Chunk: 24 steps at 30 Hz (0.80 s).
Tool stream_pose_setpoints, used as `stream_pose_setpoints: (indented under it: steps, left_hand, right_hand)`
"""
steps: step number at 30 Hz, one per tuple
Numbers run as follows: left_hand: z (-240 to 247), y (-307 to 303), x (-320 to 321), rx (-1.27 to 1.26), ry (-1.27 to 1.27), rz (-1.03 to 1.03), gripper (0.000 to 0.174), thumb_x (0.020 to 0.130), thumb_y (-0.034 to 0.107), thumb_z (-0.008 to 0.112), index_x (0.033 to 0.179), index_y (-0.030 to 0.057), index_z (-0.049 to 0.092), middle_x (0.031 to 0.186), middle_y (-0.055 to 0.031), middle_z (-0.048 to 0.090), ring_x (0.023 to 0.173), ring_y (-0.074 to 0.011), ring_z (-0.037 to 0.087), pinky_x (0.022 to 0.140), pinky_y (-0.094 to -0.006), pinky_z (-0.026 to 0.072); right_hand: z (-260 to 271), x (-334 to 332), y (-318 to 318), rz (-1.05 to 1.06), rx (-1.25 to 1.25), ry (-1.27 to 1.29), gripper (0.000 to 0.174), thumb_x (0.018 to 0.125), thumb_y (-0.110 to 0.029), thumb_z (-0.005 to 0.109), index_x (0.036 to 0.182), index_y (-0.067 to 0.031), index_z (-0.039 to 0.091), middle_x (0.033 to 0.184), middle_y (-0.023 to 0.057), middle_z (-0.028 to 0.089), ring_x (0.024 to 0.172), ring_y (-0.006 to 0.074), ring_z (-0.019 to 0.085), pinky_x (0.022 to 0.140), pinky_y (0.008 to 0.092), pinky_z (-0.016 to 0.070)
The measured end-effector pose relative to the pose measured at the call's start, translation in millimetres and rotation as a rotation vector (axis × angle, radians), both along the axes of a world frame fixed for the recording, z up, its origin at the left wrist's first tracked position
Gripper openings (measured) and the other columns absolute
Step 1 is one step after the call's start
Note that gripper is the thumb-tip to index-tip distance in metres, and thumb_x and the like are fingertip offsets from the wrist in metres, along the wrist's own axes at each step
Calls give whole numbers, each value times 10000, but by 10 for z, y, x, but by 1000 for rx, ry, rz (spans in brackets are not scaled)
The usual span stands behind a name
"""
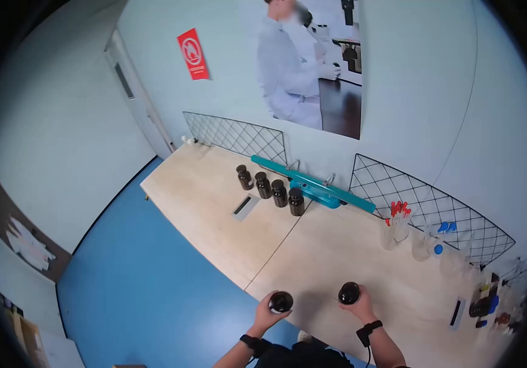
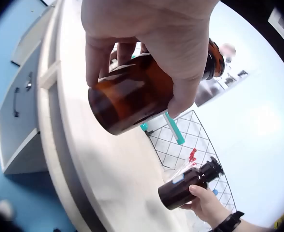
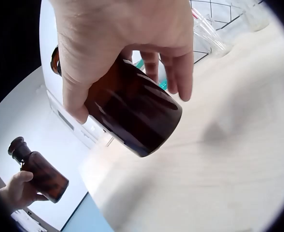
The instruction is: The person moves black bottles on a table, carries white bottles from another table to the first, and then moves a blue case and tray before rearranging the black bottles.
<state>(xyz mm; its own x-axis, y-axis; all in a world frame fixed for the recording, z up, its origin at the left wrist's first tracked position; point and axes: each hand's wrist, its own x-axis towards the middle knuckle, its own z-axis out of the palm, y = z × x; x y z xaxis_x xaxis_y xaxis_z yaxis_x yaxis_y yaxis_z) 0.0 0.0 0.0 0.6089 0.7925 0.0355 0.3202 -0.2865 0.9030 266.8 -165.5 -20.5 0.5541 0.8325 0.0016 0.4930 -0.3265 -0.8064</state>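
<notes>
My left hand (image 1: 265, 318) grips an amber glass reagent bottle (image 2: 132, 94) around its body, thumb on one side and fingers on the other. A second amber reagent bottle (image 3: 132, 111) is in the grasp of my right hand (image 1: 363, 304), also around the body. Both bottles are raised above the front part of the wooden table (image 1: 337, 257), tilted in the wrist views. From the head view mostly their dark round tops show. The two hands are a short way apart, the left one by the table's front edge.
Several dark bottles (image 1: 280, 193) stand in a row further back, beside a teal device (image 1: 315, 192) with a long bar. A grey card with a black strip (image 1: 246, 207) lies before them; another card (image 1: 458, 314) is at right. Glassware (image 1: 423, 246) and black wire grids (image 1: 432, 196) line the wall side.
</notes>
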Motion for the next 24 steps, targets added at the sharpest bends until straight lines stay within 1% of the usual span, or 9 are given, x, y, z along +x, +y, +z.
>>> stream_pose_setpoints:
  steps: [2, 3, 5, 7, 9, 13, 19, 21, 24]
  left_hand:
    - [153, -100, 93, -26, -18, 18, 640, 551, 204, 808, 1085, 17, 507, 1008, -113, 593, 953, -198, 576, 846, -311, 448]
    - [132, 600, 660, 17, -44, -1, 640, 551, 204, 808, 1085, 17, 507, 1008, -113, 593, 953, -198, 576, 846, -311, 448]
    - [111, 813, 942, 74, -86, -47, 638, 556, 210, 809, 1082, 17, 505, 999, -121, 592, 947, -206, 575, 840, -314, 451]
    - [27, 1097, 1251, 107, -101, -79, 688, 567, 229, 803, 1134, 18, 476, 1037, -135, 573, 969, -225, 567, 751, -330, 491]
    - [-152, 1384, 1610, 33, -232, -84, 691, 565, 229, 803, 1133, 20, 471, 1032, -134, 576, 960, -219, 571, 747, -323, 489]
    - [-305, 1946, 2179, 60, -170, -182, 659, 573, 180, 789, 1127, 19, 470, 1022, -128, 578, 940, -210, 576, 767, -303, 480]
    - [-436, 2355, 2649, 8, -202, -224, 628, 571, 176, 775, 1104, 11, 487, 1004, -140, 585, 915, -230, 588, 770, -321, 472]
    - [-557, 2436, 2781, 57, -211, -191, 536, 576, 162, 776, 1025, 10, 526, 920, -108, 617, 849, -187, 606, 749, -298, 470]
    - [-651, 2489, 2870, 43, -186, -193, 513, 572, 173, 774, 996, 16, 532, 894, -111, 623, 828, -197, 613, 739, -303, 468]
  right_hand:
    - [40, -161, -144, -142, -20, 66, 700, 505, -240, 820, 1092, -29, 503, 1030, 144, 571, 958, 282, 560, 841, 368, 441]
    - [-95, 320, 550, -159, 25, 43, 700, 505, -240, 820, 1092, -29, 503, 1030, 144, 571, 958, 282, 560, 841, 368, 441]
    - [-261, 396, 673, -208, 209, 145, 664, 505, -221, 821, 1055, -20, 507, 999, 142, 574, 942, 262, 567, 826, 352, 447]
    - [-171, 382, 859, -296, 219, 137, 644, 510, -209, 821, 1038, -16, 506, 982, 140, 575, 941, 249, 567, 821, 347, 448]
    - [-229, 443, 1010, -357, 318, 196, 641, 516, -209, 820, 1037, -10, 503, 991, 135, 571, 937, 251, 566, 821, 345, 448]
    - [-278, 517, 1402, -418, 298, 138, 711, 513, -189, 821, 1091, 9, 457, 1021, 141, 550, 964, 256, 549, 848, 341, 433]
    - [-479, 714, 2143, -521, 300, 181, 740, 518, -169, 812, 1123, 20, 429, 1052, 156, 526, 994, 264, 528, 869, 341, 417]
    - [-519, 786, 2325, -552, 343, 140, 739, 511, -166, 809, 1122, 15, 434, 1049, 159, 525, 990, 269, 529, 867, 343, 418]
    - [-554, 860, 2485, -595, 297, 107, 743, 503, -174, 806, 1122, 10, 438, 1054, 167, 512, 993, 292, 519, 865, 356, 418]
